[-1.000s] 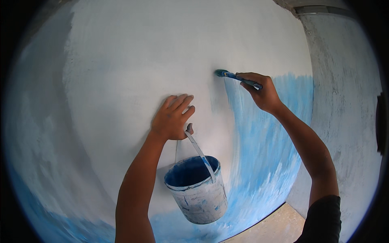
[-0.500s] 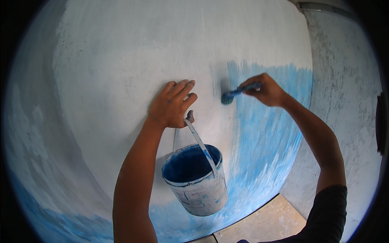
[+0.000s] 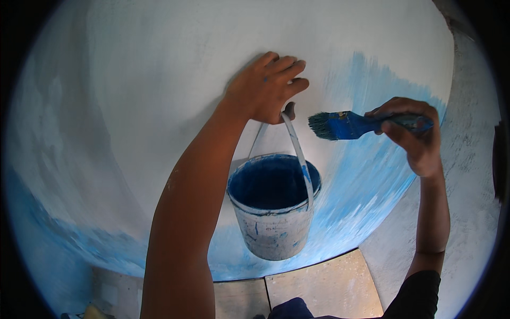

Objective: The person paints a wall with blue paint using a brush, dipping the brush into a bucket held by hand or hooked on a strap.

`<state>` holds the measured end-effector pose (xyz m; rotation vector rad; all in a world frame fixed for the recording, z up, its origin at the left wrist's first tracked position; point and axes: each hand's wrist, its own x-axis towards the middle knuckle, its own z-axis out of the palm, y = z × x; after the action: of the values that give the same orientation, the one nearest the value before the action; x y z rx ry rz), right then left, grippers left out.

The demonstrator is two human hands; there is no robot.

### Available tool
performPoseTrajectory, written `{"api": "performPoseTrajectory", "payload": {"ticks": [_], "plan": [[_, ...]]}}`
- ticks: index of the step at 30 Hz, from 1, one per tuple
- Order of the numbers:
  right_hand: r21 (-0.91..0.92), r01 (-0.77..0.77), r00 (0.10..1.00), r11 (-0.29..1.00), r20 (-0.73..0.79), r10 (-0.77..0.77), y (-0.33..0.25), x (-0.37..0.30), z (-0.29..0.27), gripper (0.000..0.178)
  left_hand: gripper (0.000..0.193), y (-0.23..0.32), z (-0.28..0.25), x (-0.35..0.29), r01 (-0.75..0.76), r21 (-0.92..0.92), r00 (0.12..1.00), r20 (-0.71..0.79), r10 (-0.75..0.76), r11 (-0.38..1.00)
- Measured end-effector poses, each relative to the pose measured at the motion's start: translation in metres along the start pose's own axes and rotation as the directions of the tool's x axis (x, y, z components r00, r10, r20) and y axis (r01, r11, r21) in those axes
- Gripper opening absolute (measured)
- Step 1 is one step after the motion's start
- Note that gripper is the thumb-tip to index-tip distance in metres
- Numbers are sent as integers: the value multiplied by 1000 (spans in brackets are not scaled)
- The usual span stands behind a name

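My left hand (image 3: 265, 89) leans on the white wall (image 3: 170, 74) with its fingers spread. The handle (image 3: 296, 142) of a paint bucket (image 3: 273, 231) is hooked over its thumb, so the bucket hangs below the hand. White and smeared with blue outside, the bucket is dark blue inside; how much paint it holds I cannot tell. In my right hand (image 3: 417, 133) is a paintbrush (image 3: 348, 125), gripped by its handle. The brush's dark, wet-looking bristles point left, above and to the right of the bucket, apparently away from the wall.
Streaky light-blue paint (image 3: 366, 159) covers the wall on the right and along its bottom. A grey wall (image 3: 425, 228) meets it at a corner on the right. Beige floor tiles (image 3: 324, 282) lie below. Some small objects show at the lower left edge.
The brush has left the wall surface and swung to the right and closer to me, its bristles now clearly visible. The view has shifted, so the left hand and bucket appear farther right.
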<state>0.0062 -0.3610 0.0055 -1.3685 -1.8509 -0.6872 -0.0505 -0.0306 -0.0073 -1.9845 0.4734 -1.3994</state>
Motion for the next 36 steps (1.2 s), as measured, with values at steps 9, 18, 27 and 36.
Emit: {"api": "performPoseTrajectory", "payload": {"ticks": [9, 18, 27, 36], "plan": [[9, -29, 825, 1000, 565, 18, -34, 45, 117, 12, 50, -11, -8, -5, -44, 61, 999, 22, 43, 997], [-412, -38, 316, 910, 859, 402, -52, 75, 166, 18, 47, -10, -7, -1, -43, 25, 996, 82, 40, 999], [-366, 126, 114, 922, 929, 353, -23, 75, 209, 33, 45, -12, -8, 0, -48, 60, 995, 90, 43, 997], [-466, 130, 293, 875, 861, 416, -37, 74, 191, 32, 43, -12, 2, 0, -71, 2, 997, -16, 71, 997]]}}
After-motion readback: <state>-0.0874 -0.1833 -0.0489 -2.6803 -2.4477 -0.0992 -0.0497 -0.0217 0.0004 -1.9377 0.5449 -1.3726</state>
